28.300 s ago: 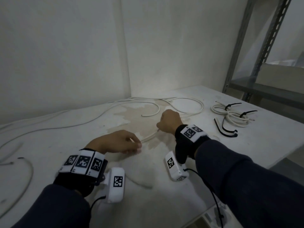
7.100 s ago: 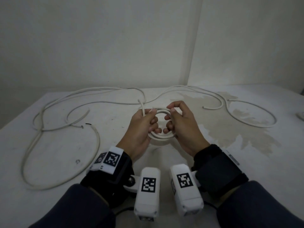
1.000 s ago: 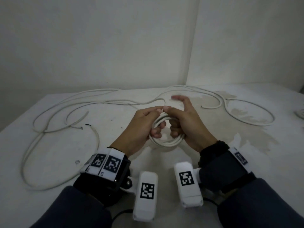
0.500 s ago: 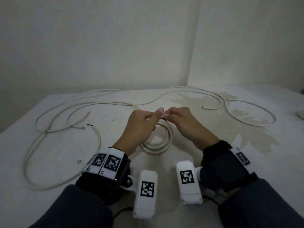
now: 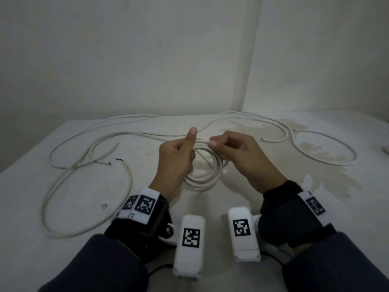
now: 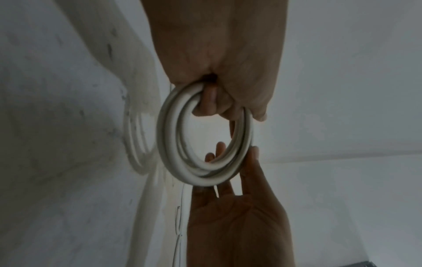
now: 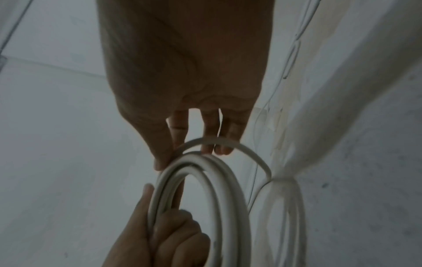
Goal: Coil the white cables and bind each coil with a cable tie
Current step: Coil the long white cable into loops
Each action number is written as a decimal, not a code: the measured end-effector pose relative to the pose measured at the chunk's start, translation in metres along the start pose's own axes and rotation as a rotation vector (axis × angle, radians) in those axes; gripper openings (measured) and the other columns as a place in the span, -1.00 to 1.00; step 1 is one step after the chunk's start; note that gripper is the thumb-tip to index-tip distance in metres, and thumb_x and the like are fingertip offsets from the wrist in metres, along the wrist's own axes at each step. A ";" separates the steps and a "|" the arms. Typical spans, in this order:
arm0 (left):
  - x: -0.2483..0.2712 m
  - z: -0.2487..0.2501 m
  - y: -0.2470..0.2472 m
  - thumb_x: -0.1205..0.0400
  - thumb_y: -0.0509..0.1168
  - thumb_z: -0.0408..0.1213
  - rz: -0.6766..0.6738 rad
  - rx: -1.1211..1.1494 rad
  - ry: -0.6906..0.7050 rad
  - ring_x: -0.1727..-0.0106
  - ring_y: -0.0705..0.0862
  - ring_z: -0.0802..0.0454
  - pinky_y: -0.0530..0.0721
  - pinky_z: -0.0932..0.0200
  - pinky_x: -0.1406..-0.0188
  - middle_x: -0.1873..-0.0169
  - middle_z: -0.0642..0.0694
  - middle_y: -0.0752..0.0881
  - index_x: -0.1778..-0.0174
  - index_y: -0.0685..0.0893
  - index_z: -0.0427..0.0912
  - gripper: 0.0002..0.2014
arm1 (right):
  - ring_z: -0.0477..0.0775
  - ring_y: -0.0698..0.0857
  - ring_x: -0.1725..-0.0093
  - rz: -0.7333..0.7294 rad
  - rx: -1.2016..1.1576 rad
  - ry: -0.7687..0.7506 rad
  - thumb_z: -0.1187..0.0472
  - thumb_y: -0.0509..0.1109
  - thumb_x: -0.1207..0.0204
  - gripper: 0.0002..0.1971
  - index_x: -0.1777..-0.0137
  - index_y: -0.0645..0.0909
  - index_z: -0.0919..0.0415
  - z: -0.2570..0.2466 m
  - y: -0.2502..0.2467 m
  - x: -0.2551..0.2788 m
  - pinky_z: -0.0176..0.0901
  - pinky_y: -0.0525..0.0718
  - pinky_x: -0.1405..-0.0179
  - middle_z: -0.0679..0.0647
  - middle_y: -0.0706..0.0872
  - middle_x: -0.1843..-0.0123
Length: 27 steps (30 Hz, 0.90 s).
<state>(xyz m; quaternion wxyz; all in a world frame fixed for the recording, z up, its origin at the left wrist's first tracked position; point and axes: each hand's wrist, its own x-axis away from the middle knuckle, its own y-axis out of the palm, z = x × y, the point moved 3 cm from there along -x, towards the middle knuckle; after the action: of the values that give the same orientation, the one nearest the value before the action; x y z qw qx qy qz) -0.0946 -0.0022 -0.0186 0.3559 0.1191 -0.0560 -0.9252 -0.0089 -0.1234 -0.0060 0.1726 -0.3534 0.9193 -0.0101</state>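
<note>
A white cable coil [image 5: 207,175] of several turns is held above the table between both hands. My left hand [image 5: 176,159] grips the coil's left side with its fingers curled through the ring and its thumb pointing up. In the left wrist view those fingers [image 6: 212,101] hook the coil [image 6: 173,144]. My right hand [image 5: 237,154] pinches the cable's loose strand at the coil's top. The right wrist view shows that strand [image 7: 228,142] arching over the coil [image 7: 217,198] under my fingertips [image 7: 206,144]. No cable tie can be seen.
Loose white cables lie spread on the table at the left [image 5: 88,182] and at the right [image 5: 328,148], running along the back by the wall. A small black piece [image 5: 119,159] lies near a cable end. The table's left edge [image 5: 31,150] is close.
My right hand has come out of the ring and now pinches the strand at the coil's top. My left thumb has lifted upright. The coil has risen slightly.
</note>
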 end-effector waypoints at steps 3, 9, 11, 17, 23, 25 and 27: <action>-0.001 -0.002 0.000 -0.65 0.29 -0.07 -0.006 0.094 -0.030 0.65 0.15 0.17 0.15 0.34 0.69 0.70 0.11 0.24 0.35 0.56 -0.27 -0.64 | 0.23 0.69 0.00 -0.094 -0.270 0.151 0.30 0.45 -0.45 -0.84 0.35 0.63 0.18 0.001 0.001 0.003 -0.06 0.64 -0.04 0.25 0.75 0.08; -0.002 -0.005 -0.004 -0.65 0.28 -0.05 0.068 0.178 -0.063 0.67 0.24 0.17 0.20 0.36 0.73 0.67 0.01 0.32 0.29 0.67 -0.30 -0.63 | 0.11 0.80 0.18 -0.220 -0.455 0.346 0.22 0.27 -0.63 -0.86 -0.16 0.49 0.10 0.000 0.015 0.008 -0.21 0.74 0.23 0.27 0.82 0.09; -0.002 -0.008 -0.004 -0.64 0.29 -0.03 0.071 0.177 -0.061 0.65 0.21 0.15 0.18 0.35 0.70 0.62 -0.03 0.28 0.26 0.63 -0.32 -0.62 | 0.04 0.74 0.31 -0.252 -0.440 0.363 0.19 0.19 -0.69 -0.82 -0.15 0.54 0.24 0.002 0.018 0.008 -0.24 0.70 0.29 0.20 0.78 0.25; -0.004 -0.008 -0.002 -0.65 0.24 0.02 0.032 0.131 -0.020 0.64 0.18 0.14 0.19 0.31 0.70 0.60 -0.05 0.25 0.03 0.64 -0.32 -0.61 | 0.13 0.63 0.28 -0.304 -0.517 0.363 0.13 0.16 -0.65 -0.70 0.09 0.63 0.32 0.002 0.023 0.010 -0.26 0.65 0.28 0.06 0.55 0.54; -0.003 -0.009 0.005 -0.71 0.16 -0.01 -0.062 0.178 -0.098 0.63 0.21 0.16 0.23 0.31 0.66 0.64 0.03 0.28 0.37 0.40 -0.16 -0.61 | -0.16 0.21 0.66 -0.114 -0.563 0.349 0.14 0.11 -0.72 -0.65 0.22 0.51 0.32 0.008 0.026 0.003 -0.21 0.06 0.39 -0.11 0.26 0.67; -0.004 -0.008 0.008 -0.73 0.11 -0.03 -0.110 0.225 -0.114 0.61 0.35 0.15 0.39 0.32 0.62 0.60 -0.01 0.43 0.33 0.52 -0.20 -0.61 | -0.19 0.20 0.70 -0.040 -0.594 0.318 0.13 0.12 -0.72 -0.64 0.24 0.52 0.32 0.010 0.023 0.000 -0.13 0.02 0.33 -0.13 0.28 0.68; -0.004 -0.009 0.008 -0.73 0.07 0.00 -0.125 0.289 -0.157 0.48 0.56 0.11 0.59 0.29 0.47 0.49 -0.08 0.60 0.18 0.65 -0.23 -0.59 | -0.21 0.21 0.71 0.034 -0.712 0.303 0.13 0.12 -0.72 -0.65 0.24 0.50 0.31 0.009 0.015 -0.002 -0.17 0.05 0.33 -0.13 0.32 0.69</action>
<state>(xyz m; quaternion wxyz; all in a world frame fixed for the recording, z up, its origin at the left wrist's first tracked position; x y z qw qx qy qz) -0.0842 -0.0059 -0.0248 0.2713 0.0996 -0.2087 -0.9343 -0.0144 -0.1097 -0.0162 -0.0986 -0.3704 0.8862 0.2603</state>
